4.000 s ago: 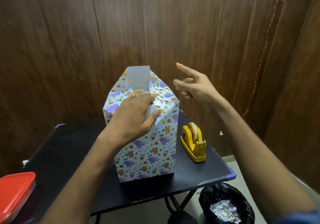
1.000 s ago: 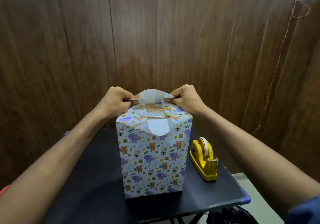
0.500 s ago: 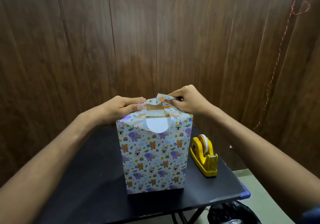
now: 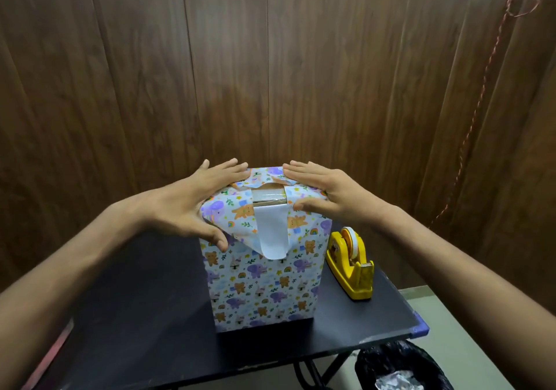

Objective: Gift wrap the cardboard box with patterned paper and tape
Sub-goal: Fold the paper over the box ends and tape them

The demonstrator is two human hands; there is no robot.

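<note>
Half a second ago the fingers pinched the far flap upright; now the left hand (image 4: 192,206) and right hand (image 4: 325,191) lie flat with straight fingers, no grip on anything, pressing the patterned paper (image 4: 264,287) down over the top of the cardboard box (image 4: 268,199), which stands upright mid-desk (image 4: 135,314). Brown card and glossy tape show in a gap — the top isn't closed. The paper is thin, creased, white underneath. The yellow tape dispenser (image 4: 352,266) sits just beside it.
</note>
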